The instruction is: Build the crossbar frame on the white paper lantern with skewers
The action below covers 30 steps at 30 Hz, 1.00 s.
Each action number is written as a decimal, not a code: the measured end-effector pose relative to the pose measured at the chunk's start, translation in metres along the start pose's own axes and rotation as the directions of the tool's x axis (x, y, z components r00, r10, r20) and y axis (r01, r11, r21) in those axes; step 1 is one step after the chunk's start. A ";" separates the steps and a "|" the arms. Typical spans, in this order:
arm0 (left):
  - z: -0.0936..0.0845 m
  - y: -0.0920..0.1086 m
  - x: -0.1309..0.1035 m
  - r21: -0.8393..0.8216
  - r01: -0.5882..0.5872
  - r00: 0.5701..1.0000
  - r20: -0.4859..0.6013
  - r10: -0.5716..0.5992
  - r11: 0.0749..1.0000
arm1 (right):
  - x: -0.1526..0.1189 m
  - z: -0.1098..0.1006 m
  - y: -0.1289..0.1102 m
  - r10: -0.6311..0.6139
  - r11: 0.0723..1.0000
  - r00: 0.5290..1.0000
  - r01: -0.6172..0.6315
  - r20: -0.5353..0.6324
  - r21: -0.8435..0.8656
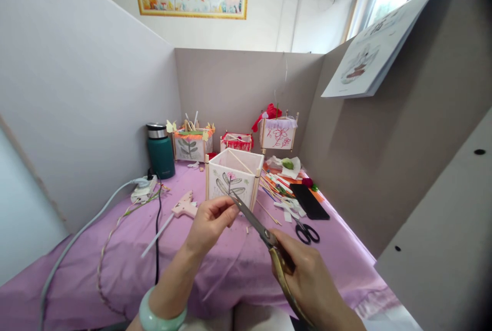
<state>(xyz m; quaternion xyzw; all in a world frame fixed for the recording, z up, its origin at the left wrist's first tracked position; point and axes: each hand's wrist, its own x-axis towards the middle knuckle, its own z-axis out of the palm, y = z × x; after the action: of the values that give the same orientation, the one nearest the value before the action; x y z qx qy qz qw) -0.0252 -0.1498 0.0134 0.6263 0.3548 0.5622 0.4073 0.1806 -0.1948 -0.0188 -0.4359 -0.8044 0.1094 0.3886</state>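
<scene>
My right hand (309, 272) is wrapped round the brass-coloured handles of large scissors (251, 219), whose long blades point up and to the left. At the blade tips, my left hand (213, 221) has its thumb and fingers pressed together; whatever sits in the pinch is too small or hidden to make out. Just beyond both hands stands a white box (230, 180) with wooden sticks at its corners and a drawn plant with a pink flower on its front. Left of my left hand lies a pink glue gun (185, 205) with a white glue stick out of its back.
A green bottle (160, 151), a power strip (144, 190) and cables are at the left. Decorated boxes stand behind, one holding sticks (192, 144), one with red fringe (237, 141). Black-handled scissors (307, 232), a phone (309, 201) and loose sticks lie at the right.
</scene>
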 end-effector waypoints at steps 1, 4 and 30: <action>0.000 0.000 0.001 0.027 0.002 1.000 -0.002 -0.002 1.000 | 0.000 0.001 0.001 0.003 1.000 1.000 -0.004 -0.013 -0.021; 0.000 0.001 0.003 0.094 -0.001 1.000 0.001 0.001 0.996 | 0.000 0.003 0.005 0.022 0.998 1.000 -0.022 -0.015 -0.061; 0.000 0.001 0.001 0.088 0.024 1.000 -0.022 -0.022 0.996 | -0.001 0.008 0.005 -0.006 0.999 0.998 0.003 -0.069 -0.054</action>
<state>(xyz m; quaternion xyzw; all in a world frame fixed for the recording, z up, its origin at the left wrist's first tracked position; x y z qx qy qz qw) -0.0255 -0.1494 0.0148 0.6337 0.3907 0.5476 0.3819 0.1785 -0.1913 -0.0271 -0.4479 -0.7940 0.0718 0.4047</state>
